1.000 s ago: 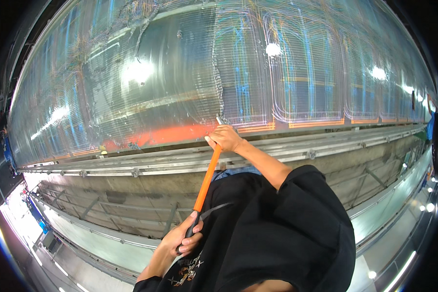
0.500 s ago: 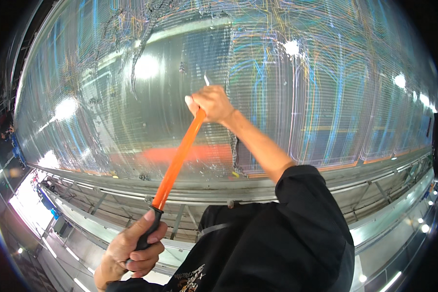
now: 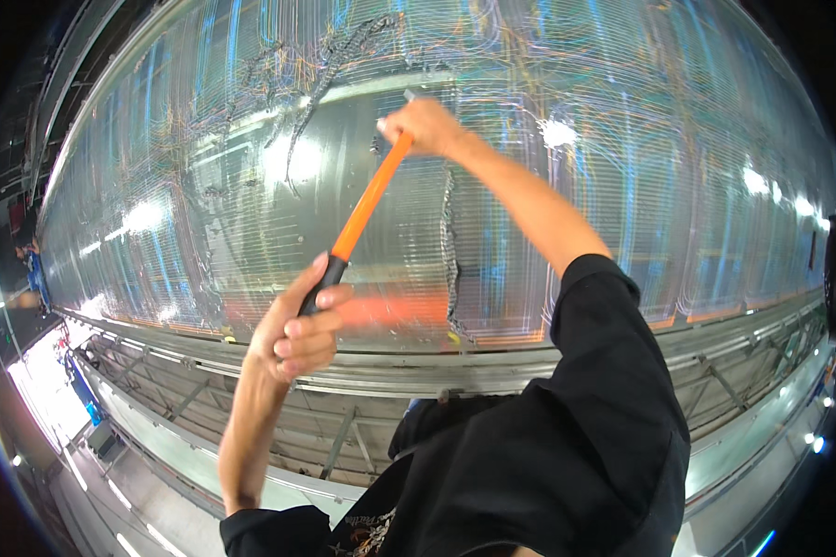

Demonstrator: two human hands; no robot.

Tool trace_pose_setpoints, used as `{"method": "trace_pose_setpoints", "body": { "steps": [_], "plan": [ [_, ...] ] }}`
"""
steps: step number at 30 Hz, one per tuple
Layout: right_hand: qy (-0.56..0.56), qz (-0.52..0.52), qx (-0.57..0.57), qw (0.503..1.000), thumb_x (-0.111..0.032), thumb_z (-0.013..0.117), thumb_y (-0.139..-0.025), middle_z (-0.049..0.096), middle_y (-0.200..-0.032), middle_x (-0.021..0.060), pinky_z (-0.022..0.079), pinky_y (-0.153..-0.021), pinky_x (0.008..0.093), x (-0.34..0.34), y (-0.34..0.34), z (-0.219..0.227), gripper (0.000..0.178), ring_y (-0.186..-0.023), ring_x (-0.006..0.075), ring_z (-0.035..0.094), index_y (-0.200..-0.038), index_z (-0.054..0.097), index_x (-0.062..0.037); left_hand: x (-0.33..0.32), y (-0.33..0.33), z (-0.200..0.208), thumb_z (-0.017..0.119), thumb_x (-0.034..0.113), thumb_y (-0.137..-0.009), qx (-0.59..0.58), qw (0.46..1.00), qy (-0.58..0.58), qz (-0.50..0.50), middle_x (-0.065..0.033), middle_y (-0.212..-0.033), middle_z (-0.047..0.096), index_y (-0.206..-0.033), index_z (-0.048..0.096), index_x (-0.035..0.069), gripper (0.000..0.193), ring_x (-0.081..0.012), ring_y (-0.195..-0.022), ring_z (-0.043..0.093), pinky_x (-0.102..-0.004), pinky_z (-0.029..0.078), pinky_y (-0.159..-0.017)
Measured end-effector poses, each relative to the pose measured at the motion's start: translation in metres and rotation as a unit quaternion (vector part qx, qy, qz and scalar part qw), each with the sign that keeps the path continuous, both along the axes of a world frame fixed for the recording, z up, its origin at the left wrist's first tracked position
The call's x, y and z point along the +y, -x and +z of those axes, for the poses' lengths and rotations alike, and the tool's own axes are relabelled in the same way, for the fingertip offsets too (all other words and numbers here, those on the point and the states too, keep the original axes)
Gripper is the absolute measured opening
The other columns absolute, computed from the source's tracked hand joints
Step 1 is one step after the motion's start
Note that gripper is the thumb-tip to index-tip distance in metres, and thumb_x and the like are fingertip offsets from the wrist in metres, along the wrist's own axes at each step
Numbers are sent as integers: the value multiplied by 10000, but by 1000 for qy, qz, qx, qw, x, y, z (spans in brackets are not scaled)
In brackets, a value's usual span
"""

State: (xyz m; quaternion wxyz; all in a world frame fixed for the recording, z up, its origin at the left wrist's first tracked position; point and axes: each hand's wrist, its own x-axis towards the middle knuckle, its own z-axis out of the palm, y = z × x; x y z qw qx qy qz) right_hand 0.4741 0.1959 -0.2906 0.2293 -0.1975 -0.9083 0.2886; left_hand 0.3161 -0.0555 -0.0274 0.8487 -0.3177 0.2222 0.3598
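Both my hands are on a long scraper-like tool with an orange shaft [image 3: 373, 206], slanting from near left to far right. My left hand [image 3: 293, 325] is closed around its black grip [image 3: 322, 286] at the near end. Toward the far end, my right hand [image 3: 424, 127] wraps the shaft. Just beyond the right fist a small metal tip [image 3: 411, 95] sticks out, over or on a wide shiny panel [image 3: 613, 232]; contact cannot be made out. A dark, crumbly strip of residue [image 3: 450, 232] runs along the panel, near the tool's right side.
More dark residue [image 3: 330, 65] lies on the panel's far left part. Fine coloured lines and bright lamp reflections cover the panel. Along its near edge runs a metal rail [image 3: 362, 379], with a metal framework [image 3: 344, 436] below, close to my body. Someone in blue [image 3: 35, 269] is at the far left.
Both hands and the tool have moved away from me and slightly right. The metal tip is farther across the panel. My grip on the tool continues.
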Motion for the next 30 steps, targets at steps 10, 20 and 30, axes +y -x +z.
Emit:
{"method": "trace_pose_setpoints", "body": {
  "steps": [10,20,30],
  "plan": [
    [114,43,48,991,-278,603,-890,582,-577,130,446,-582,492,-351,-30,15,335,-584,367,598,-605,551,-109,-323,-58,52,353,540,-1066,-25,991,117,61,37,-476,369,-861,429,109,483,-81,-296,351,-275,352,-270],
    [97,-64,50,992,-213,646,-900,521,-528,108,430,-571,446,-455,-161,24,371,-526,336,542,-579,499,-99,-383,-128,51,390,557,-1053,138,964,49,-221,78,-458,315,-800,425,120,506,-36,-272,263,-212,235,-234],
    [76,-49,104,990,-187,640,-912,499,-502,89,412,-492,427,-389,-114,12,366,-460,310,506,-587,491,-106,-302,-99,72,337,547,-1068,110,967,94,-211,65,-458,311,-790,399,132,504,-66,-275,272,-241,283,-242]
  ]
}}
